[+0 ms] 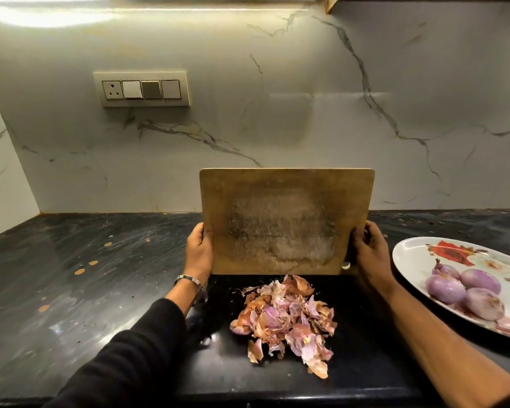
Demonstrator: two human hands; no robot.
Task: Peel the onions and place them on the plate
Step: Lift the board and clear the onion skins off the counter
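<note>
A wooden cutting board (283,219) stands tilted up on its near edge above the dark counter. My left hand (199,251) grips its left side and my right hand (368,251) grips its right side. Just below the board lies a heap of brown and purple onion peels (289,319) on the counter. Several peeled purple onions (465,290) sit together on a white flowered plate (418,254) at the right.
The black marbled counter (71,290) stretches to the left and ends at a front edge near the bottom. A white marble wall (277,98) rises behind, with a switch panel (145,89) at upper left.
</note>
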